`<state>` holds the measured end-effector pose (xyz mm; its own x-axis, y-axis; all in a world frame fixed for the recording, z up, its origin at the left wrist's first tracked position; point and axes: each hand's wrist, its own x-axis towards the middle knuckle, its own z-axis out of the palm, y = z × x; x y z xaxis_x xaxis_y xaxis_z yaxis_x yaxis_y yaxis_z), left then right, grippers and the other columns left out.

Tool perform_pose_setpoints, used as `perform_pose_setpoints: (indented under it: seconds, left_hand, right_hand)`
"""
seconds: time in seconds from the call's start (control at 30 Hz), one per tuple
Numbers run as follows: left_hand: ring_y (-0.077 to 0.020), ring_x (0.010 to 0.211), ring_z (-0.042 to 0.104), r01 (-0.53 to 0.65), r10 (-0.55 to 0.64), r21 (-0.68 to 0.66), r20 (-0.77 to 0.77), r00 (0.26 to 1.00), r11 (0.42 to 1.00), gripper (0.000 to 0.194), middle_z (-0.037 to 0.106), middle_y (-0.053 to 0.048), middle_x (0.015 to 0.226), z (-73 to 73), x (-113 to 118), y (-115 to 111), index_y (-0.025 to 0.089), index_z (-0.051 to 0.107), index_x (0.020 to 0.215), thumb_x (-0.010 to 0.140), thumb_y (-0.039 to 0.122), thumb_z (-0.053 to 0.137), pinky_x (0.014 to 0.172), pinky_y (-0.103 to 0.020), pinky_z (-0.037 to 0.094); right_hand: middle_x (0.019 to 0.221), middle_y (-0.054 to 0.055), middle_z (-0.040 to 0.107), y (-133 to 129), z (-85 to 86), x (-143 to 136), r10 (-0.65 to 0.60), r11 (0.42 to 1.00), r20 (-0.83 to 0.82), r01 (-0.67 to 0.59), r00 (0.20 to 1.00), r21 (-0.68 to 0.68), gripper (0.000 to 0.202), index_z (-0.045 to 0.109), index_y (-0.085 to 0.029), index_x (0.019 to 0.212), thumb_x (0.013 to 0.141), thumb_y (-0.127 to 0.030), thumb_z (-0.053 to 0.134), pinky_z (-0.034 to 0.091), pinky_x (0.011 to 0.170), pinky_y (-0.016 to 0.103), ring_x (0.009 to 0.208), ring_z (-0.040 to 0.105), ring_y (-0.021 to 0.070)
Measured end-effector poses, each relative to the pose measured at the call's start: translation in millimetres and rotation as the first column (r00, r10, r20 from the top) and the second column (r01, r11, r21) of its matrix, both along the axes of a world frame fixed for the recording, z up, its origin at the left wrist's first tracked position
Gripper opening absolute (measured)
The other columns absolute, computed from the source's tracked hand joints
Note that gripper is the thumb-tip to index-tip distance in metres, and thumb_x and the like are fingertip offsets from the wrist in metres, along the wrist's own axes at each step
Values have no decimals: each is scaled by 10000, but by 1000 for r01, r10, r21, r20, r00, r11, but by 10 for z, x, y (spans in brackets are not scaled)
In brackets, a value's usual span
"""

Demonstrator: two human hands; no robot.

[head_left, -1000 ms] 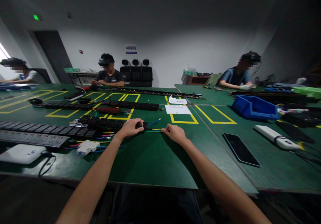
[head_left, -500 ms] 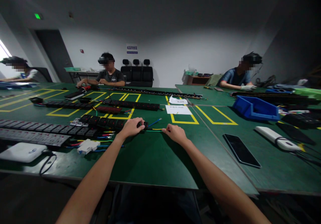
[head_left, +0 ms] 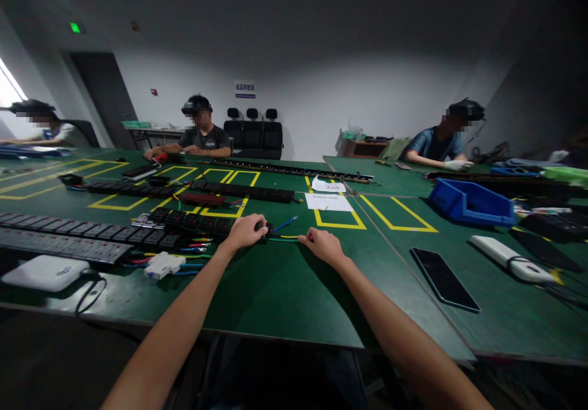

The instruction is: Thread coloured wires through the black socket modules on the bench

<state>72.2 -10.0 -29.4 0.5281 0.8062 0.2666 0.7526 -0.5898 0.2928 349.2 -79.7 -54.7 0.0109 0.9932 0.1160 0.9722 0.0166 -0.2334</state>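
Note:
My left hand point(head_left: 248, 232) is closed round the right end of a black socket strip point(head_left: 197, 221) that lies on the green table. From that end come a short blue wire point(head_left: 285, 223), pointing up to the right, and a yellow-green wire point(head_left: 283, 238). My right hand point(head_left: 321, 244) pinches the far end of the yellow-green wire, which is stretched nearly straight between both hands. Just left of my left forearm sits a white breaker block point(head_left: 164, 265) with red and blue wires. The fingertips of both hands are partly hidden.
More socket strips point(head_left: 87, 231) lie at the left beside a white power bank point(head_left: 46, 273). On the right are a phone point(head_left: 444, 278), a blue bin point(head_left: 473, 203) and a white device point(head_left: 509, 258). Paper sheets point(head_left: 328, 201) lie beyond my hands. Three people sit across the table.
The view has shifted slightly, so most things appear a little further right. Both hands keep their hold and their places on the strip and the wire.

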Motion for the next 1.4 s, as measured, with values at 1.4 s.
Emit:
perform_pose_setpoints:
  seconds: [1.4]
  left_hand:
    - [-247,1119,640,42,-37,78,-60,998,996,322,635,-103,1280,-5,3,-58,173,632,1242,990,375,635,961,-478,551]
  right_hand:
    - [972,52,739,-6,-3,-1,-2,1000,-1,2,1000,-13,400,647,-245,963,1011,-600,471,383,650,274,875,693,225]
